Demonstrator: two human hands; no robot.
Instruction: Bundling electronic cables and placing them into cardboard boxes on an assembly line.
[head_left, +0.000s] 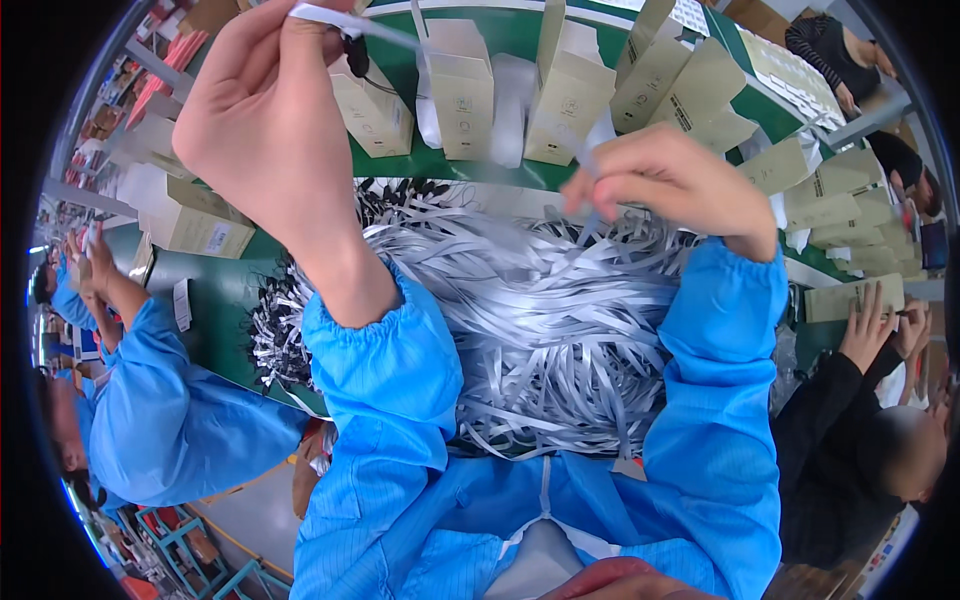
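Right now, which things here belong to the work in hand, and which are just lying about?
Seemingly in the work:
held pale strap
heap of straps
open beige boxes

Seemingly just lying about:
small white piece, left
pinkish-red stack, upper left

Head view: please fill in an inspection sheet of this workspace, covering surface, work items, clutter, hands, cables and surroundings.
Surface: green tabletop, largely covered.
Work items: large tangled heap of silvery-white straps, with black end pieces bunched at its left; cream cartons stand behind it, several open.
Clutter: translucent pouch between cartons.
Hands: left hand pinches a white strap, raised; right hand has a strap at its fingers, grip blurred.
Cables: nothing seen.
Surroundings: co-worker in blue at left; person in dark sleeves at right, hands on a carton.
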